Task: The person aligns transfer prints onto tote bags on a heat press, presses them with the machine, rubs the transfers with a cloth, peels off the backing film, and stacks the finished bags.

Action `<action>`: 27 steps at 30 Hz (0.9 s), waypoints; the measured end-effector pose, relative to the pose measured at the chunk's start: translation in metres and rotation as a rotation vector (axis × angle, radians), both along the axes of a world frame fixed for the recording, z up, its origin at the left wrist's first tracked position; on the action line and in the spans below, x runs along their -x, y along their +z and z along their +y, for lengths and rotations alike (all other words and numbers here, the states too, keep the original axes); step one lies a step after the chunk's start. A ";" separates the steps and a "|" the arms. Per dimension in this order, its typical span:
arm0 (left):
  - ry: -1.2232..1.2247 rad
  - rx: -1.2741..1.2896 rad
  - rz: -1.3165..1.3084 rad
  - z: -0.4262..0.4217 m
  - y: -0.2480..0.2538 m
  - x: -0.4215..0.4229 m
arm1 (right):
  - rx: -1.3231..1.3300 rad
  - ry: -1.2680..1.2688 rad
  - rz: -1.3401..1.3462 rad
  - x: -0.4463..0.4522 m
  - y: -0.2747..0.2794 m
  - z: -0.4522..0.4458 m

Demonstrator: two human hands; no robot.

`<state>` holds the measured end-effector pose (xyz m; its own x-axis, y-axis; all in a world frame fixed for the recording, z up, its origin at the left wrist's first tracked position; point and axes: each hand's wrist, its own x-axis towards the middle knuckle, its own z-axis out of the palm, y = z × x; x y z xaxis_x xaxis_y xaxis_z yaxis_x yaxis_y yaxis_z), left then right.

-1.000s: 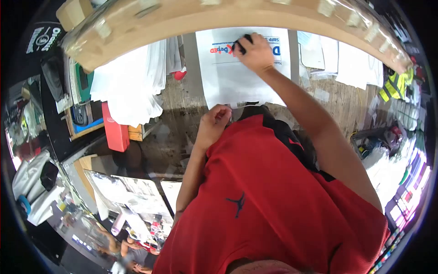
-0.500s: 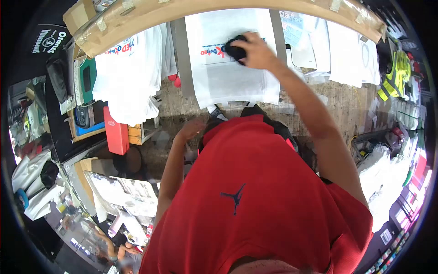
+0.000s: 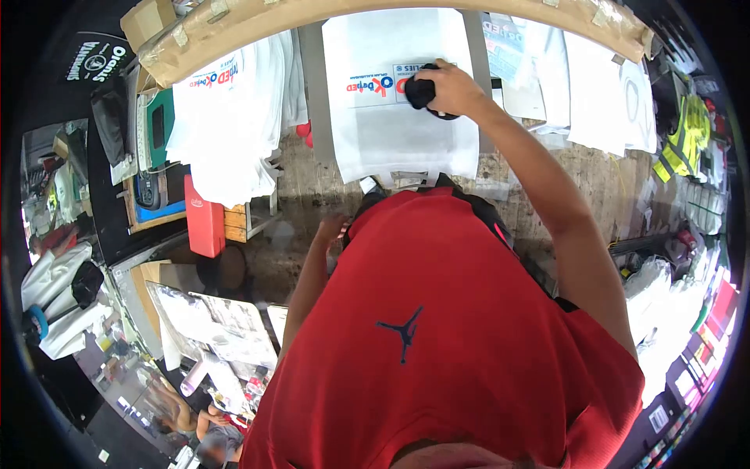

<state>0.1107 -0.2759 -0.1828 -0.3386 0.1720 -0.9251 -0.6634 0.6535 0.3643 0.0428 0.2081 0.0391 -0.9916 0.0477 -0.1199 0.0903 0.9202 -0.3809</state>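
Note:
A white printed sheet lies flat over a grey board, with red and blue lettering across its middle. My right hand is closed on a black, rounded cloth pad, which rests over the right part of the lettering. Low at my left side, my left hand hangs beside my hip, and its fingers are partly hidden against dark clothing.
A long taped cardboard roll crosses the far edge. White printed sheets hang in a stack on the left, more white sheets on the right. A red box stands at the left. Another person shows at lower left.
My right hand has moved the black cloth pad to the right and slightly down along the lettering, uncovering more of the print. My left hand stays low by my hip.

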 end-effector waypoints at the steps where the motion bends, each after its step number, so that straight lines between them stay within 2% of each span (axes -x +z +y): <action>1: -0.029 -0.076 0.068 0.008 0.005 0.006 | -0.033 -0.005 0.022 -0.004 -0.005 0.014; 5: 0.029 -0.194 0.171 0.019 0.023 0.018 | -0.024 0.028 0.032 -0.006 -0.013 0.033; 7: 0.012 -0.060 0.164 0.027 0.026 0.029 | 0.085 0.023 0.060 0.003 -0.006 0.017; 10: 0.064 0.044 0.094 0.012 0.013 0.022 | 0.039 0.023 0.001 0.018 -0.004 -0.017; 13: -0.009 0.154 0.056 0.002 0.019 0.011 | 0.003 0.013 0.080 0.010 -0.016 0.002; 16: 0.054 0.108 0.066 -0.014 0.009 0.008 | -0.026 -0.031 -0.017 0.000 -0.006 0.030; 19: 0.094 0.113 0.109 -0.011 0.017 0.004 | -0.020 -0.015 -0.001 0.003 -0.004 0.020; 23: 0.116 0.055 -0.010 -0.021 -0.037 -0.005 | -0.028 -0.038 0.005 0.012 0.000 -0.021; 25: -0.101 -0.022 -0.023 -0.027 -0.061 -0.004 | -0.026 -0.080 -0.011 0.006 -0.001 -0.020; 27: -0.027 -0.008 0.016 0.001 -0.016 0.007 | -0.058 -0.095 -0.020 -0.005 -0.007 0.007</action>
<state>0.1038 -0.2749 -0.1989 -0.3481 0.1889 -0.9182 -0.6401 0.6677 0.3800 0.0479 0.2147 0.0317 -0.9797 0.1487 -0.1343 0.1853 0.9275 -0.3245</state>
